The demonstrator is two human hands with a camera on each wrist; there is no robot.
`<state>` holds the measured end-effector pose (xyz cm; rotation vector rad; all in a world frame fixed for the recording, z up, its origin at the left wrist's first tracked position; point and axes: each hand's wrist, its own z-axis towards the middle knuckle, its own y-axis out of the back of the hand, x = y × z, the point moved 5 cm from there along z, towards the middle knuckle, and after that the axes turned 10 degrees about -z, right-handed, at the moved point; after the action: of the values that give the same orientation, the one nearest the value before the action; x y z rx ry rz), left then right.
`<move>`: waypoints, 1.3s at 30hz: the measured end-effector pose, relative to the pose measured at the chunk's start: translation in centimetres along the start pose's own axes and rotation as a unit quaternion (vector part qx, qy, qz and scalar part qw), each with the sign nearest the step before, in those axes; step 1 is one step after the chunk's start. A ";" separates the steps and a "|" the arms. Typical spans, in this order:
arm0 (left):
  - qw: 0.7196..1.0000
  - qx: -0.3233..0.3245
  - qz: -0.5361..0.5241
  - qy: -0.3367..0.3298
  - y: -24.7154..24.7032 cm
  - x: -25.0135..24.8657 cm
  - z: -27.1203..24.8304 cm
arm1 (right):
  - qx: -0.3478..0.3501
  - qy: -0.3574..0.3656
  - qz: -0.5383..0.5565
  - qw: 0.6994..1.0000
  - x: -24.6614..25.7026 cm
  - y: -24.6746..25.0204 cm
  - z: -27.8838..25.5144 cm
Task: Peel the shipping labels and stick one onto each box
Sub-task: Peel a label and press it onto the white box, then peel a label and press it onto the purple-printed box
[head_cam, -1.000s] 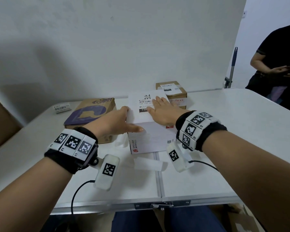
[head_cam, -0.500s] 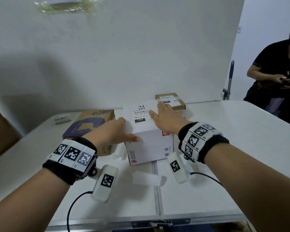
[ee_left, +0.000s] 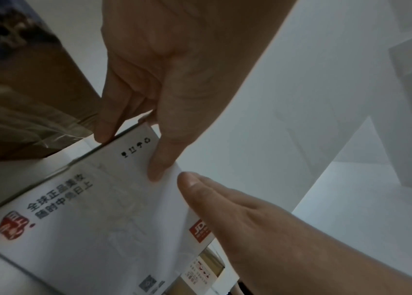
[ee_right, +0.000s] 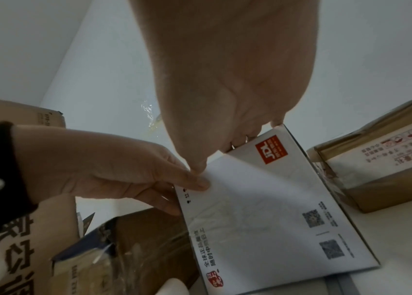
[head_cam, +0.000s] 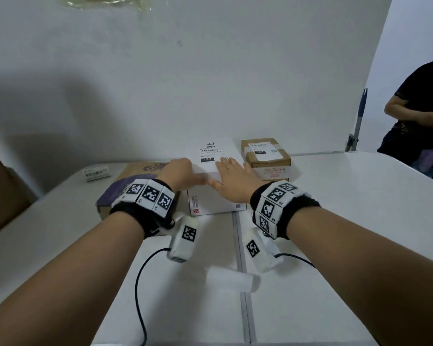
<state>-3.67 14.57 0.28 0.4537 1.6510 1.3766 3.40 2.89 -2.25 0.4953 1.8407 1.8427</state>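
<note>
Two hands rest on the white box (head_cam: pixel 216 196) at the middle of the white table (head_cam: pixel 348 221). The left hand (head_cam: pixel 183 174) clasps the box's near left top corner: its thumb lies along the front top edge, and in the left wrist view its fingers (ee_left: pixel 106 127) curl down the left side. The right hand (head_cam: pixel 235 181) lies flat on the top, fingers straight and pointing toward the wall, its thumb reaching left until it almost meets the left thumb at the front edge. A shipping label (head_cam: pixel 211 153) is stuck on the top of the white box, just beyond the right fingertips; a white sheet folds over the front edge under both thumbs. Just right of the white box stands a small brown box (head_cam: pixel 266 158) with its own label on top. Just left, touching or nearly so, lies a flat brown box with purple print (head_cam: pixel 118 193). A curled white strip of paper (head_cam: pixel 229 282) lies on the table, near the wrists. Far left on the table sits a small label roll (head_cam: pixel 95 173).
</note>
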 end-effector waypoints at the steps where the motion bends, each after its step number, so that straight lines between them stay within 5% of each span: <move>1: 1.000 -0.003 -0.011 -0.001 -0.1 0.1 0.5 | 0.004 -0.004 -0.002 1.000 -0.1 0.0 0.6; 6: 0.999 -0.002 -0.047 -0.004 0.4 0.4 1.7 | 0.018 -0.015 -0.004 1.000 -0.9 0.0 3.7; 14: 0.993 -0.089 -0.082 0.000 4.1 4.4 2.8 | 0.031 -0.051 0.016 0.998 -2.3 -0.3 8.5; 25: 0.986 -0.112 -0.122 0.032 4.6 9.8 1.7 | 0.020 -0.063 0.010 0.998 -1.7 -0.3 9.7; 32: 0.987 -0.100 -0.100 0.080 4.3 13.4 0.4 | -0.148 -0.017 0.190 0.970 0.3 3.3 6.6; 39: 0.983 -0.086 -0.142 0.081 4.0 14.6 -1.5 | 0.181 0.030 0.279 0.943 5.1 -2.7 2.0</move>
<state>-13.48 25.92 -2.03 0.0037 1.6343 1.3522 0.59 7.36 -5.31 1.2098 2.2600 1.8588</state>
